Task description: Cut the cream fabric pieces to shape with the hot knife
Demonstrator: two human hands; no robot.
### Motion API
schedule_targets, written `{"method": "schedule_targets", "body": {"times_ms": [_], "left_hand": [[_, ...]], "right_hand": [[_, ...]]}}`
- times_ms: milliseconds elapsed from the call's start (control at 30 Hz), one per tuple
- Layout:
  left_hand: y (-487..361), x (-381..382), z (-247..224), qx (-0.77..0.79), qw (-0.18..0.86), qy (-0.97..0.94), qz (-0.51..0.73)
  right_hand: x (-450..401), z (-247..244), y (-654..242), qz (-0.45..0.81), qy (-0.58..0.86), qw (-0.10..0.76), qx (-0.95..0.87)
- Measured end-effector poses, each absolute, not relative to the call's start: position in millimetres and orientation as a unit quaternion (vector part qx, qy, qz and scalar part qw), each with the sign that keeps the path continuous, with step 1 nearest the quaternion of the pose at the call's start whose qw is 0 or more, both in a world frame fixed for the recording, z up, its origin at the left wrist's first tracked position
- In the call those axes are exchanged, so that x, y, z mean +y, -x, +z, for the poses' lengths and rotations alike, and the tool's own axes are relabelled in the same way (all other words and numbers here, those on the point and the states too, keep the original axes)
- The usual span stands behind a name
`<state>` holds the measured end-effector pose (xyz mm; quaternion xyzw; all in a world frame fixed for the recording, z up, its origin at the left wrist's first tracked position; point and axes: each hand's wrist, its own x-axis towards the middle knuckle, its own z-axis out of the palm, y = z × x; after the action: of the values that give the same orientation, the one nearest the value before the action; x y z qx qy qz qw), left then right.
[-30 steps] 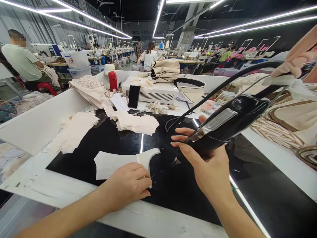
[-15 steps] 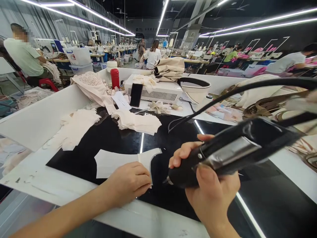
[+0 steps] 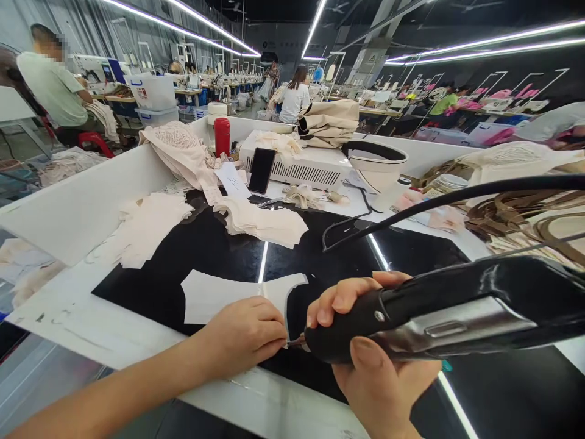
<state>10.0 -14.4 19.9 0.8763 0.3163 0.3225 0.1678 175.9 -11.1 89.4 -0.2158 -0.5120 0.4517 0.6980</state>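
Note:
A pale, curved fabric piece (image 3: 217, 299) lies flat on the glossy black surface (image 3: 196, 244). My left hand (image 3: 249, 332) presses on its right end, fingers bent and held together at the edge. In my right hand (image 3: 379, 341) is a black handheld tool (image 3: 448, 311) with a metal plate and a thick cable. The tool's narrow metal tip meets the fabric's lower right corner, close by my left fingertips; whether they touch is too small to tell.
Pale fabric stacks (image 3: 260, 222) lie beyond the piece, with more at left (image 3: 153, 225). Behind stand a phone (image 3: 262, 171), a red bottle (image 3: 222, 137) and a white vented box (image 3: 297, 164). Brown strips (image 3: 512, 213) are heaped at right. People work at machines farther off.
The tool in my right hand has swung to a more level angle, and its tip has come left to the fabric's corner. My left hand stays on the piece. The view has shifted slightly.

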Motion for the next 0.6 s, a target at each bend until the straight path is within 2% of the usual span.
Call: {"method": "schedule_targets", "body": {"times_ms": [300,600], "left_hand": [[-10.5,-15.6,27.1,0.333,0.178,-0.877,0.298],[-13.3,-14.7,26.5,0.352,0.135,-0.882,0.282]], "right_hand": [[-11.7,89.9,-173.9,0.444,0.209,0.695,-0.525],[-13.0,86.3,-174.1,0.426,0.221,0.692,-0.539]]}}
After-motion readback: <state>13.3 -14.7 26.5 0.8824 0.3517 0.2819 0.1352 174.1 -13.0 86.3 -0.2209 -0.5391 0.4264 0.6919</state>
